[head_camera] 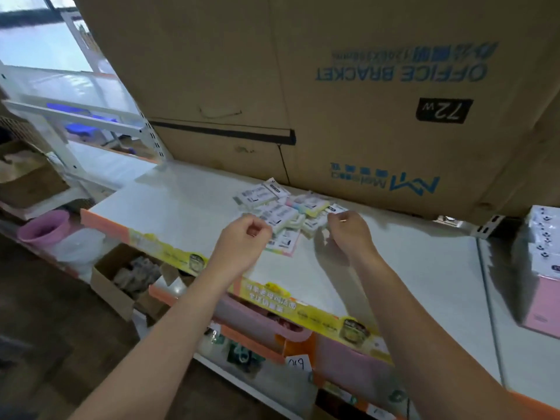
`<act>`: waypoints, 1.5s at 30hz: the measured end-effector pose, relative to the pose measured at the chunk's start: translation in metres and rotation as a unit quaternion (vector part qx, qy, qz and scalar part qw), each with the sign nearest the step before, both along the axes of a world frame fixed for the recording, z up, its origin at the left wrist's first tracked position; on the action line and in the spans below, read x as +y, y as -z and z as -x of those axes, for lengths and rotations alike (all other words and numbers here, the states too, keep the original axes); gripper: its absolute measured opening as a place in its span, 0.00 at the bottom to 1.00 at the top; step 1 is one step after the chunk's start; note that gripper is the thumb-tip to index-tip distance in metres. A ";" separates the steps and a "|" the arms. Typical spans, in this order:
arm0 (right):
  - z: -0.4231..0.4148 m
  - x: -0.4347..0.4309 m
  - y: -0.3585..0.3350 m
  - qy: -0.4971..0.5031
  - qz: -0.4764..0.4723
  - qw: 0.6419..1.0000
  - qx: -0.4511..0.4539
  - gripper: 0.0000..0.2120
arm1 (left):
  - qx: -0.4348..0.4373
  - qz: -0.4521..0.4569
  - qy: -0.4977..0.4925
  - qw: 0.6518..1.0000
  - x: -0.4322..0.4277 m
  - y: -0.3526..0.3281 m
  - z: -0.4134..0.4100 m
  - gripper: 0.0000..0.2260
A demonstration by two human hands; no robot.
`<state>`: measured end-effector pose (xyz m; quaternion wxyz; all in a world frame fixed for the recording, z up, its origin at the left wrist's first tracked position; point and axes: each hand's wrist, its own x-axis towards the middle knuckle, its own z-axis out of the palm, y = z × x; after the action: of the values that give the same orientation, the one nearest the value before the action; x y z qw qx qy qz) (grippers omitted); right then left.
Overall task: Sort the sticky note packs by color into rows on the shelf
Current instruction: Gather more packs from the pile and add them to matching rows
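- Sticky note packs (281, 213) are seen heaped in a loose, unsorted pile at centre frame. They lie on the white shelf (181, 207), just in front of a large cardboard box (333, 86).
- Left hand (245, 237) and right hand (348, 231) are held at the pile's near edge with fingers curled. Whether either has a pack pinched cannot be told.
- Packs are judged light, stiff-edged and slick in their wrap. Each is best pinched across opposite edges, one at a time.
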<state>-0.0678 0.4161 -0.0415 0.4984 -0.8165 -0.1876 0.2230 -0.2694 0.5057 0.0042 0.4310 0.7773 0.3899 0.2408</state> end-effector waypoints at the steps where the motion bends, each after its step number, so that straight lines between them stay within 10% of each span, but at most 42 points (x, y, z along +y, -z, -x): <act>1: -0.007 0.008 0.003 0.000 0.039 0.999 -0.026 0.13 | 0.023 -0.042 0.012 0.999 0.009 0.001 -0.010 0.03; 11: -0.021 0.065 0.005 0.034 0.282 0.947 -0.147 0.36 | 0.236 -0.205 0.110 0.944 0.068 0.030 -0.073 0.24; 19: -0.034 0.076 -0.011 0.043 0.194 0.980 -0.003 0.21 | 0.273 -0.238 0.154 0.919 0.095 0.046 -0.082 0.32; 27: -0.014 0.039 -0.012 0.194 -0.049 0.975 0.098 0.08 | 0.160 -0.077 0.163 0.971 0.114 0.035 -0.090 0.28; 37: 0.023 0.047 -0.008 0.140 -0.016 0.987 0.076 0.20 | 0.159 -0.095 0.236 0.954 0.098 0.042 -0.105 0.26; 45: 0.013 0.045 -0.004 0.186 0.061 0.980 0.023 0.12 | 0.106 0.021 0.255 0.961 0.107 0.045 -0.108 0.08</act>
<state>-0.0807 0.4616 -0.0372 0.4847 -0.8606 -0.0075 0.1563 -0.1614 0.6127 -0.0404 0.4504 0.8628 0.2276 0.0306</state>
